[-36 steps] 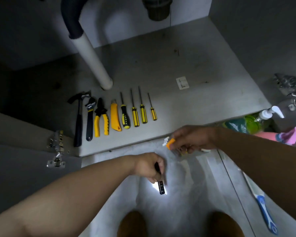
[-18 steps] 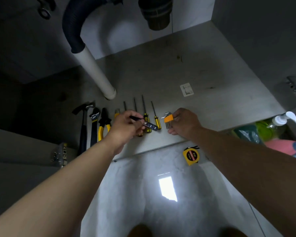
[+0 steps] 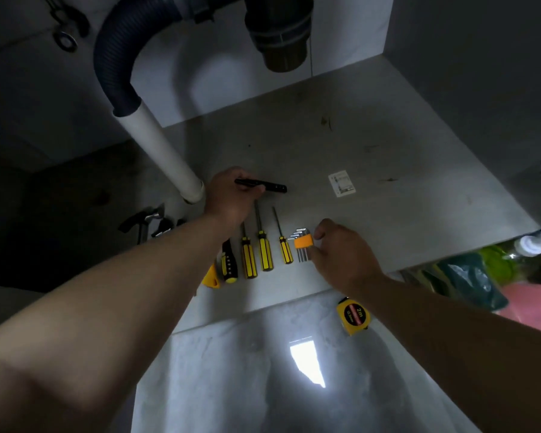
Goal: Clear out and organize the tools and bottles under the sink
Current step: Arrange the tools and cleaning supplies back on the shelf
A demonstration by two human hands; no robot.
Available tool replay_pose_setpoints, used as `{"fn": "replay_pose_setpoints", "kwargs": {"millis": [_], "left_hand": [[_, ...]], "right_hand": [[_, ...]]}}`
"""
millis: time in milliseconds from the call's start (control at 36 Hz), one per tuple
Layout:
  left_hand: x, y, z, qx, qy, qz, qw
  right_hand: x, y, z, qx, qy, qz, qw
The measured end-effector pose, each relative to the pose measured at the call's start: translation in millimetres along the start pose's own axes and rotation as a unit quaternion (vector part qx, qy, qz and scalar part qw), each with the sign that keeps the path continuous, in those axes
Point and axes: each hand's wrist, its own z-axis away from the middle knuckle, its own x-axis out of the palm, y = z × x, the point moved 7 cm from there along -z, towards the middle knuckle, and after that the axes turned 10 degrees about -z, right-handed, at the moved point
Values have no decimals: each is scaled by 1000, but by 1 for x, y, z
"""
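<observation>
On the grey cabinet floor lies a row of tools: a hammer, a yellow utility knife and yellow-black screwdrivers. My left hand reaches over the row and grips a slim black pen-like tool, held level just behind the screwdrivers. My right hand pinches an orange hex key set that rests on the floor at the right end of the row. My left forearm hides the wrench and pliers.
A white drain pipe with a dark hose comes down just left of my left hand. A yellow tape measure lies on the tiled floor below the cabinet edge. Bottles and a green bag crowd the right side. A white sticker sits on the cabinet floor.
My left hand carried the black tool from the tiled floor up over the screwdrivers toward the back. My right hand brought the hex key set to the row's right end and keeps hold of it.
</observation>
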Motion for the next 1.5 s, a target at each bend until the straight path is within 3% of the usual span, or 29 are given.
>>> {"fn": "replay_pose_setpoints", "kwargs": {"millis": [306,667,806,944,1083,1222,1333,1500], "left_hand": [[42,-4,-39,17,3,-48,999],[58,9,-51,61,-16,-273,960],[58,14,-28,74,-13,-285,956],[55,36,27,154,-8,-249,956],[75,60,110,308,-62,-190,930],[117,55,189,381,-175,-195,887],[156,27,223,400,-259,-249,843],[193,-33,226,346,-298,-390,800]], "right_hand": [[-3,8,-7,-24,34,-3,999],[-2,18,-8,-10,24,-59,998],[-9,20,0,-30,-17,-39,999],[-32,27,21,-51,-52,50,996],[-56,49,53,-53,-65,161,983],[-55,76,86,-31,-188,248,950],[-50,108,98,68,-246,255,933],[-31,124,102,105,-210,263,936]]}}
